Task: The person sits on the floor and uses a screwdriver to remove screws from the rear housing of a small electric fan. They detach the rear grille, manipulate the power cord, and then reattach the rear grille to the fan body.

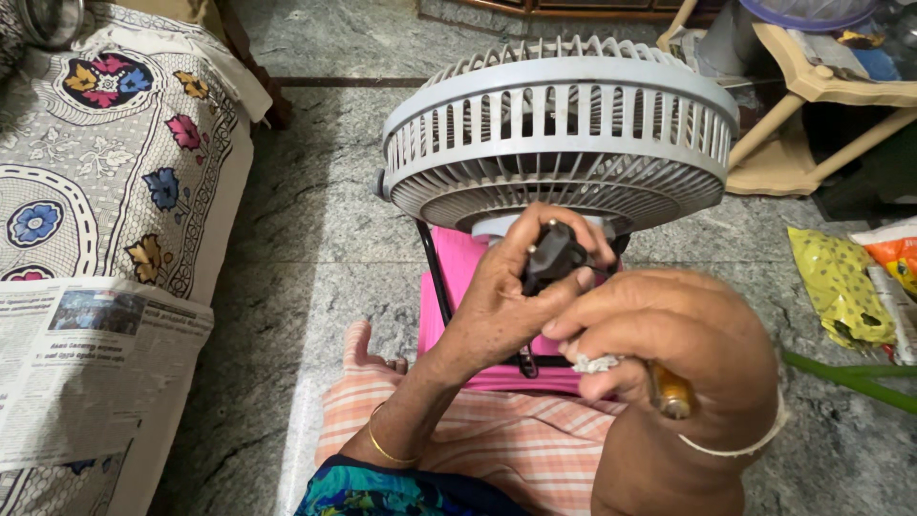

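Observation:
My left hand (pixel 501 301) holds up a black electrical plug (pixel 551 256), its metal pins pointing up-left, just in front of a grey round fan (pixel 559 129). My right hand (pixel 669 349) is closed around a tool with an amber handle (pixel 671 394) and a scrap of crumpled foil-like material (pixel 597 363), its fingers touching the plug from the right. The fan sits on a pink stool (pixel 457 287) with black metal legs. A gold bangle is on my left wrist and a white band on my right.
A bed with a floral sheet (pixel 115 162) and a newspaper (pixel 86 368) lies at the left. A beige plastic stool (pixel 826 91) stands back right. Yellow and orange packets (pixel 845 287) and a green stick (pixel 850 377) lie on the grey stone floor at right.

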